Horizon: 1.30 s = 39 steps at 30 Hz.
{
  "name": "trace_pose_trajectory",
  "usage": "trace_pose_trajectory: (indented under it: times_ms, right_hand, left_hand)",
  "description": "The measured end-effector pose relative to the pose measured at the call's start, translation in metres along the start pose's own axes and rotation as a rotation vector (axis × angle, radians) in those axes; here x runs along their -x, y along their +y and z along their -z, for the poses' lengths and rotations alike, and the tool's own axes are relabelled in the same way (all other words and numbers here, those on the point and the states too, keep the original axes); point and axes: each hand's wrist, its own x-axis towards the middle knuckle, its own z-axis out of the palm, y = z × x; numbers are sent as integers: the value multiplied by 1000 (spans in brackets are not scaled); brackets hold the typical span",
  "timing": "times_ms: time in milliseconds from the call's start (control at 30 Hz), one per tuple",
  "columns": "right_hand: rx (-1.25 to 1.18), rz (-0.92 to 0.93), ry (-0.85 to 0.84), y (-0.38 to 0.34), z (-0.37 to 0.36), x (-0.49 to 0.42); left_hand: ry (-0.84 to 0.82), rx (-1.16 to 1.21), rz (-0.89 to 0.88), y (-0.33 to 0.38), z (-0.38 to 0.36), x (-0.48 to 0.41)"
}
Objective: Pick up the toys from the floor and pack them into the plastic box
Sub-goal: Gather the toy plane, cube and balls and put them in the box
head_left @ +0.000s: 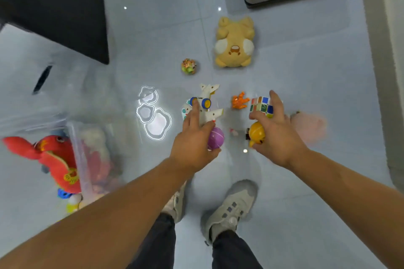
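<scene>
The left hand [192, 144] has its fingers curled around a small purple plastic ball [216, 138] and a white toy aeroplane [207, 105]; the right hand [277, 135] grips a yellow plastic duck [256, 132] and a multicoloured puzzle cube [262, 105]. All look light, rigid and smooth, so doubled-up holds could slip. The clear plastic box [76, 137] sits on the floor at left, well apart.

Two bare forearms with no sleeves, watch or rings. The left hand [192, 144] and right hand [277, 135] are ungloved. Below, dark trousers [231, 251] end at pale grey lace-up sneakers [231, 207] with small grey square patches.
</scene>
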Motion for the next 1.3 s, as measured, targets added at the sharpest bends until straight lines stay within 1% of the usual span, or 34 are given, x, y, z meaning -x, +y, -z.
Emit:
trace_pose_trajectory:
  times_ms: [167, 367, 500, 600, 700, 800, 900, 933, 1000, 1067, 1133, 1233, 1300]
  right_hand:
    - [10, 221, -66, -127, -10, 15]
    - [36, 430, -208, -276, -78, 18]
    - [51, 515, -248, -362, -135, 17]
    - [43, 578, -277, -411, -178, 17]
    - [49, 651, -321, -440, -222, 18]
    - [100, 692, -446, -453, -259, 25]
    - [202, 647, -504, -452, -272, 27]
    - [203, 610, -515, -448, -268, 25]
    - [156, 539, -495, -437, -252, 18]
    - [155, 475, -452, -415, -228, 10]
    - [185, 428, -425, -385, -202, 5]
    - [216, 334, -355, -331, -163, -3]
    - [237, 262, -284, -293, -134, -8]
  left_hand:
    - [143, 62, 161, -73, 65, 85]
    - [249, 85, 334, -200, 95, 181]
    - [239, 107, 521, -285, 97, 234]
    - [193, 132, 596, -341, 84, 263]
    - [139, 174, 638, -378, 64, 282]
    - [64, 193, 655, -393, 46, 294]
    - [-12, 172, 732, -394, 39, 293]
    - [-15, 171, 763, -392, 40, 290]
    - [38, 194, 783, -383, 47, 279]
    - [122, 205, 735, -364, 58, 263]
    - [173, 185, 663, -339, 70, 240]
    - [181, 139, 526, -291, 88, 196]
    - [154, 101, 432, -253, 96, 161]
